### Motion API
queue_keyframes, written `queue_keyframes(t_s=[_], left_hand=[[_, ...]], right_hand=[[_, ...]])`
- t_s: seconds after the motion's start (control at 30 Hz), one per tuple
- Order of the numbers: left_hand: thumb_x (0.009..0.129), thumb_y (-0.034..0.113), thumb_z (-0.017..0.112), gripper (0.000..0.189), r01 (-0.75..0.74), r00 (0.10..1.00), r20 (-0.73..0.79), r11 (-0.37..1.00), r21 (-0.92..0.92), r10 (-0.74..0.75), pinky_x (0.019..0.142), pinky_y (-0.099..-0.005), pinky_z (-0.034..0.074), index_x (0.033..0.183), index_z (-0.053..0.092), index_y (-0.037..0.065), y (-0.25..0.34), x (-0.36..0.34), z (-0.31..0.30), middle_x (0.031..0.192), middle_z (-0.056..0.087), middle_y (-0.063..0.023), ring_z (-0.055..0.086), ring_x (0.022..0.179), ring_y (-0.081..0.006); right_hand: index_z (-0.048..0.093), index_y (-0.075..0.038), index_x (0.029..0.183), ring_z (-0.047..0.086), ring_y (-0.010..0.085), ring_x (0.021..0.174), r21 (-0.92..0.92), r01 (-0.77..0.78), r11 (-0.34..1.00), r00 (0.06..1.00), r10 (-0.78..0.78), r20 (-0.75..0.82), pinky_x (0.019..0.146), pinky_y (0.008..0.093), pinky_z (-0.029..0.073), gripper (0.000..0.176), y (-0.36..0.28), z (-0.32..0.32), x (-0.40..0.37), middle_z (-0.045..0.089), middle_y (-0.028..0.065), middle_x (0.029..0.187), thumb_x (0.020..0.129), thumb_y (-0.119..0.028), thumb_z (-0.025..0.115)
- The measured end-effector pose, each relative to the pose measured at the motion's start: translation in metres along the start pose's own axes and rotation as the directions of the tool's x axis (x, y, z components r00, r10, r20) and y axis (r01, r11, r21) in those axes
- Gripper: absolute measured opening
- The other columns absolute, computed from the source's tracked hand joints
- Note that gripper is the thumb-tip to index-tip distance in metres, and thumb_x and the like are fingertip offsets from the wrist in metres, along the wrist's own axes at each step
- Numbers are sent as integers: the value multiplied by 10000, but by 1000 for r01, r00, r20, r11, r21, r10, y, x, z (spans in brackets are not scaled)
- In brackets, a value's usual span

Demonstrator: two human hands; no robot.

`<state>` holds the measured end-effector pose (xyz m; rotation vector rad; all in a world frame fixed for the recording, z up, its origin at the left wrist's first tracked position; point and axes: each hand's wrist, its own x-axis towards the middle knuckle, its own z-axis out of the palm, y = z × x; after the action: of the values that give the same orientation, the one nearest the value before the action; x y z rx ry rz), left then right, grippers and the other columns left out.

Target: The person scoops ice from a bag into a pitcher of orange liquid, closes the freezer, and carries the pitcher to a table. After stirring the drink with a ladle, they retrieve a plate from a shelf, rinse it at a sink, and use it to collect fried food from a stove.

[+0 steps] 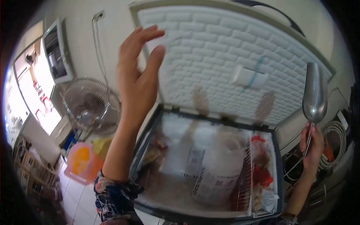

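Scoop (315, 98), shiny metal, curved, stands clasped in right grip (313, 144), left grip (138, 77) spread.

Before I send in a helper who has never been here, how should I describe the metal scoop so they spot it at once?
Find the chest freezer with its brick-patterned white lid raised. Near the lid's right edge, the person's right hand holds the scoop upright by its thin handle. Unlike the pale coil nearby, it is long, shiny silver metal.

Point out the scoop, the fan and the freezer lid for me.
Scoop (314, 98), head view: on its metal body.
Fan (92, 105), head view: on its wire guard.
Freezer lid (219, 62), head view: on its white inner face.
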<state>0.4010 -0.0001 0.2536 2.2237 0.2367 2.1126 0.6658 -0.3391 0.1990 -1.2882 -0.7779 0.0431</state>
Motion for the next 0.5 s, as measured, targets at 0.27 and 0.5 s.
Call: queue_keyframes(t_s=[0.27,0.5], left_hand=[[859,280,561,369,-415,909,78,875,249,408,1052,-438,294,1142,552,44,-29,166,245,1256,507,-178,368,1263,-364],[647,747,534,832,-140,931,357,979,148,79,870,-430,460,1109,627,61,19,239,365,1033,646,-169,610,981,-319]], right_hand=[[564,-30,981,336,-5,416,-245,400,883,912,-410,13,356,166,241,246,-86,-16,140,516,-16,707,891,-259,569],[532,-20,1182,529,28,764,-245,358,901,913,-393,-111,612,143,400,372,-59,-65,145,581,35,990,927,-291,527]])
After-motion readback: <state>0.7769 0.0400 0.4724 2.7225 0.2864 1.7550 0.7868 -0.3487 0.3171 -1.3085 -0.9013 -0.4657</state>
